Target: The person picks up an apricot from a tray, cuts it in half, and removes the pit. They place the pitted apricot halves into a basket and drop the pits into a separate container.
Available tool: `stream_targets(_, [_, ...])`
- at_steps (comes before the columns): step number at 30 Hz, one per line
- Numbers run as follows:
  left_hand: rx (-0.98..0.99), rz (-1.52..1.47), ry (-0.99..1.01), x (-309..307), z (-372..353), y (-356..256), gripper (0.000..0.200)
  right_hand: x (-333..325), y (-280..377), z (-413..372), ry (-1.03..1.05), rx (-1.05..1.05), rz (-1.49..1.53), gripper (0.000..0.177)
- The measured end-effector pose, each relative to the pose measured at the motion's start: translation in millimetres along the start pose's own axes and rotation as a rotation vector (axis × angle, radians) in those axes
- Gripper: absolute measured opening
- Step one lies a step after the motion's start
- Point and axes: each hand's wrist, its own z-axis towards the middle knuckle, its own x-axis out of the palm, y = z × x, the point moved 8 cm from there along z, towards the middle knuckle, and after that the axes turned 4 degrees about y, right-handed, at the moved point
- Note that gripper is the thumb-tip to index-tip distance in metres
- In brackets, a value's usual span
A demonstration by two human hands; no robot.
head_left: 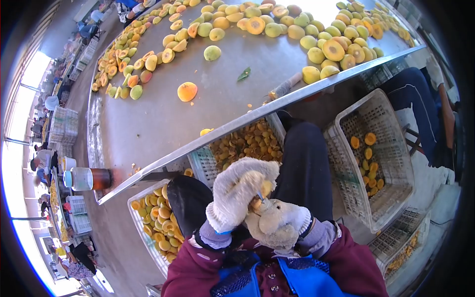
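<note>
Both my hands wear thick off-white gloves and meet in front of my lap. My left hand (240, 190) is closed around a yellow stone fruit (267, 188), mostly hidden by the glove. My right hand (279, 223) is closed just below it, gripping a small metal-tipped tool (262, 199) whose tip is against the fruit. The tool's exact kind is hidden. Beneath my hands, between my knees, a crate (202, 166) holds many small orange-brown pieces (247, 146).
A metal table (163, 119) bears piled whole and halved fruit (331, 49), a leaf (244, 74) and a wrapped-handle tool (286, 88). Crates with fruit halves stand at left (148, 242) and right (396, 173). A jar (81, 178) is left; another person's leg (413, 106) is right.
</note>
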Motion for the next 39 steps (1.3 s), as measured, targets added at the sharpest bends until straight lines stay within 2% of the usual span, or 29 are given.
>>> stream_targets(2, [-0.188, -0.408, -0.207, -4.1, -4.2, 24.7, 0.029, -3.8, 7.0, -1.6, -0.123, 0.017, -0.127, 0.026])
stream_targets(3, [-0.248, -0.340, -0.282, -6.6, -5.1, 28.3, 0.041, -6.7, 7.6, -2.2, -0.128, 0.016, -0.128, 0.026])
stream_targets(4, [-0.250, -0.344, -0.285, -6.8, -6.1, 30.2, 0.041, -10.3, 4.6, -2.5, -0.117, 0.048, -0.127, 0.025])
stream_targets(6, [-0.163, -0.199, -0.220, -7.0, -2.4, 24.6, 0.037, -14.2, 3.8, -0.5, -0.102, 0.082, -0.133, 0.025])
stream_targets(7, [-0.179, -0.054, -0.102, -8.8, 1.0, 20.9, 0.029, -10.9, 4.5, 0.9, -0.045, 0.053, -0.091, 0.024])
stream_targets(8, [-0.183, -0.057, -0.104, -18.0, 4.4, 20.5, 0.029, -6.4, 4.0, 1.8, 0.012, 0.027, -0.047, 0.024])
stream_targets(10, [0.237, 0.603, 0.189, -6.3, 16.6, -12.9, 0.025, -1.7, 3.3, 7.3, 0.004, 0.010, -0.033, 0.027])
stream_targets(12, [0.297, 0.562, 0.222, -4.4, 13.6, -18.4, 0.026, 0.5, 1.6, 8.6, -0.007, -0.002, -0.019, 0.030])
stream_targets(14, [-0.007, -0.029, 0.046, -14.7, 6.2, 9.9, 0.030, -6.3, -6.4, 6.3, -0.099, 0.079, 0.024, 0.030])
stream_targets(15, [-0.096, -0.242, -0.109, -14.3, 1.0, 23.5, 0.034, -3.7, -3.4, 6.4, -0.102, 0.074, 0.020, 0.030])
stream_targets(16, [-0.096, -0.247, -0.105, -7.9, -0.2, 25.6, 0.034, -1.5, 1.7, 6.4, -0.139, 0.060, -0.035, 0.030])
stream_targets(18, [-0.281, -0.428, -0.334, -13.0, -9.7, 41.8, 0.045, -6.4, 3.0, 6.7, -0.178, 0.054, -0.091, 0.030])
stream_targets(21, [-0.293, -0.391, -0.367, -15.3, -9.1, 41.3, 0.049, -22.7, -2.3, 4.4, -0.216, 0.068, -0.102, 0.029])
stream_targets(24, [-0.316, -0.400, -0.407, -20.8, -8.3, 45.9, 0.044, -13.2, -1.5, 6.8, -0.101, 0.085, -0.040, 0.027])
stream_targets(26, [-0.375, -1.144, -0.254, -6.8, -3.4, 64.9, 0.042, -15.3, -8.5, 7.8, -0.071, 0.091, -0.134, 0.030])
stream_targets(27, [-0.393, -1.236, -0.232, -8.6, 2.1, 76.1, 0.042, -16.5, -14.3, 7.7, -0.056, 0.095, -0.178, 0.032])
stream_targets(28, [-0.356, -1.124, -0.296, -15.6, -1.3, 81.7, 0.044, -17.4, -14.5, 8.3, -0.039, 0.104, -0.235, 0.035])
stream_targets(29, [-0.407, -0.941, -0.338, -22.2, -7.1, 87.7, 0.046, -17.3, -12.0, 9.3, -0.024, 0.104, -0.291, 0.039])
stream_targets(30, [-0.471, -0.755, -0.381, -27.9, -14.5, 81.4, 0.047, -31.4, -4.7, 4.9, -0.271, 0.057, -0.367, 0.037])
stream_targets(32, [-0.362, -0.629, -0.432, -43.7, -17.3, 64.3, 0.049, -5.6, 16.1, 14.3, -0.171, -0.017, -0.252, 0.030])
stream_targets(34, [-0.214, -0.437, -0.473, -76.1, -28.8, 52.8, 0.047, -6.1, 21.1, 14.4, -0.179, -0.043, -0.334, 0.028])
stream_targets(35, [-0.166, -0.359, -0.572, -102.4, -45.2, 63.6, 0.049, -9.2, 24.5, 12.7, -0.252, -0.067, -0.311, 0.028])
stream_targets(36, [-0.127, -0.237, -0.609, -116.1, -59.2, 44.6, 0.046, -13.6, 28.5, 10.3, -0.326, -0.093, -0.287, 0.027])
stream_targets(37, [-0.125, -0.143, -0.706, -141.5, -81.9, 42.0, 0.042, -17.2, 24.4, 7.1, -0.318, 0.020, -0.235, 0.027])
stream_targets(39, [-0.244, 0.233, -0.790, -193.8, -127.9, 39.6, 0.038, -24.4, 21.7, 11.1, -0.319, -0.008, -0.280, 0.026])
